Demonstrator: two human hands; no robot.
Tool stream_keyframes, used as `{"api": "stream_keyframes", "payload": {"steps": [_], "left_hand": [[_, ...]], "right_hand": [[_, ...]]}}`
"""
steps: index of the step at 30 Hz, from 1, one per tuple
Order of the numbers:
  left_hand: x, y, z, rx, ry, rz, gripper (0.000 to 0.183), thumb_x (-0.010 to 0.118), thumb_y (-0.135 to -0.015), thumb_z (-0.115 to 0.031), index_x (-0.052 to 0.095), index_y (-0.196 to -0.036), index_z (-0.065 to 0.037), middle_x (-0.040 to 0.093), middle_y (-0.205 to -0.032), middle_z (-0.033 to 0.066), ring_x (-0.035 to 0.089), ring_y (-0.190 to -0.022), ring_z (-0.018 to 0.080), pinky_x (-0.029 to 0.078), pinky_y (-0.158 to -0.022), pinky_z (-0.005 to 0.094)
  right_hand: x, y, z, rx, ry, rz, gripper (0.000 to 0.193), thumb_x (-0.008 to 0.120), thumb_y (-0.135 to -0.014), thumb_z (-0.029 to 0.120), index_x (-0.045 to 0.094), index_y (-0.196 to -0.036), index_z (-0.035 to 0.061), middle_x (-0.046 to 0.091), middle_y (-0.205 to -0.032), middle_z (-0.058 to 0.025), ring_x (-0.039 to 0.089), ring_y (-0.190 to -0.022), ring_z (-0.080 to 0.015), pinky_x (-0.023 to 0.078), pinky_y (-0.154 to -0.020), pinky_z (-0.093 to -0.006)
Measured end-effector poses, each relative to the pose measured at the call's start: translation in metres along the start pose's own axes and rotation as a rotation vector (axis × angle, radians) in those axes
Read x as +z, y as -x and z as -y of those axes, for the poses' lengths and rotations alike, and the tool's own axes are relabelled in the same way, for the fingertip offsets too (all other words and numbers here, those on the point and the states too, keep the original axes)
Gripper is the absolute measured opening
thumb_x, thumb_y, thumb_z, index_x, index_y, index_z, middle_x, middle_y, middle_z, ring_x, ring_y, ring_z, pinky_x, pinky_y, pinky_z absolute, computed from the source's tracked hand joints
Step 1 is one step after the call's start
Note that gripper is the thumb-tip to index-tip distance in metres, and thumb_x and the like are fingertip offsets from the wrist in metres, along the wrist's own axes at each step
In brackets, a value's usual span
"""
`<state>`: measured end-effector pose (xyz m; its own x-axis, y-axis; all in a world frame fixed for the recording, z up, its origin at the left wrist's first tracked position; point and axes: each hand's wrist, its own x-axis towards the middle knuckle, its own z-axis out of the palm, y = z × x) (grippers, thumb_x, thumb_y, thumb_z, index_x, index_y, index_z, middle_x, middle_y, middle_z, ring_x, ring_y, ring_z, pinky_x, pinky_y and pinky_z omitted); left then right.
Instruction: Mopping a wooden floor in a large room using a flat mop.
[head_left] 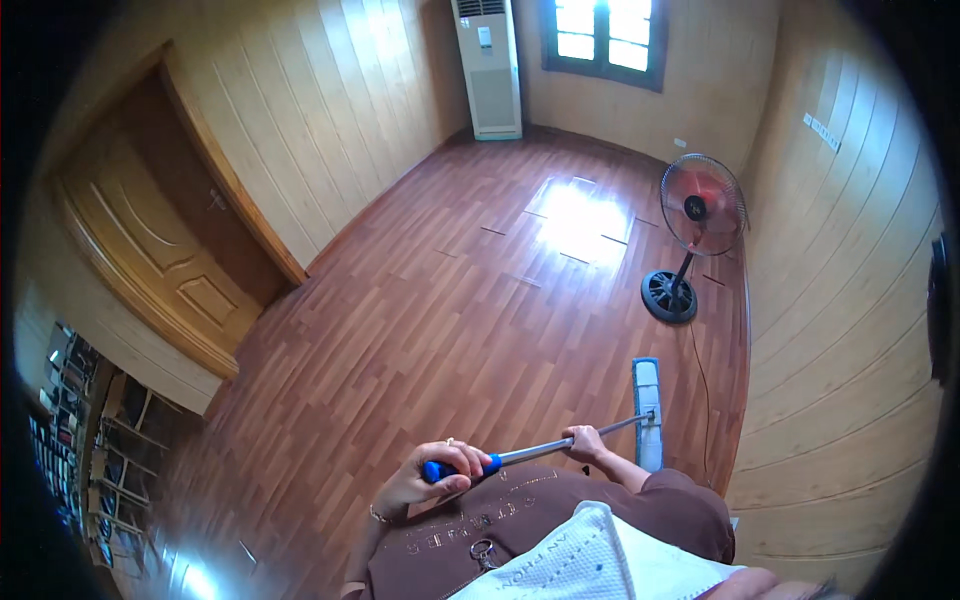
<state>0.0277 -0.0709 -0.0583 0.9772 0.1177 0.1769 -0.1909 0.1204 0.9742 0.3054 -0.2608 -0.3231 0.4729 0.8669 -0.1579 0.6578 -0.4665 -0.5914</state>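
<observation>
Far left: shelving (125, 455) with dark items, mostly too blurred to sort. Next, brown panelled door (150, 235) in a wood frame, lever handle visible. Left wall (275, 110) clad in pale boards. Floor (400, 360) is reddish-brown wood-look planks, glossy, a few dark gaps along the seams further out. Left hand (450, 470) wrapped round the blue grip (461, 468) at the pole's near end. Tall white floor-standing air conditioner (495, 80) in the far corner. Right hand (584, 443) closed around the silver pole (535, 452) lower down, toward the head. Bright window (603, 40), dark frame, back wall; strong glare patch (583, 222) on the planks. Mop head (648, 395), long, flat, white with bluish edge, over the floor right of the right hand. Beyond it, pedestal fan (700, 205), reddish blades, round black base, cord (704, 385) trailing along the floor. Right wall (840, 330): pale boards again, curving with the lens.
</observation>
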Motion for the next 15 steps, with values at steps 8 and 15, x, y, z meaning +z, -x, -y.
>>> {"api": "stream_keyframes", "payload": {"steps": [8, 15], "left_hand": [[0.038, 0.083, -0.045, 0.161, -0.19, -0.301, 0.02, 0.073, -0.074, -0.017, 0.062, -0.07, -0.001, 0.065, -0.076, 0.0116, 0.063, -0.087, 0.0267, 0.046, -0.084, 0.0402], [0.063, 0.118, -0.077, 0.294, -0.564, -0.276, 0.016, 0.075, -0.067, -0.017, 0.062, -0.066, -0.007, 0.065, -0.07, 0.0049, 0.067, -0.08, 0.0253, 0.046, -0.077, 0.0373]], "right_hand": [[0.042, 0.004, 0.072, -0.299, -0.108, 0.129, 0.018, 0.067, -0.064, 0.022, 0.061, -0.072, 0.0073, 0.063, -0.072, -0.0167, 0.063, -0.075, -0.0379, 0.049, -0.066, -0.0474], [0.073, -0.054, 0.136, -0.663, -0.249, 0.231, 0.01, 0.063, -0.061, 0.009, 0.054, -0.066, 0.0088, 0.058, -0.069, -0.0114, 0.059, -0.071, -0.0371, 0.046, -0.06, -0.0459]]}}
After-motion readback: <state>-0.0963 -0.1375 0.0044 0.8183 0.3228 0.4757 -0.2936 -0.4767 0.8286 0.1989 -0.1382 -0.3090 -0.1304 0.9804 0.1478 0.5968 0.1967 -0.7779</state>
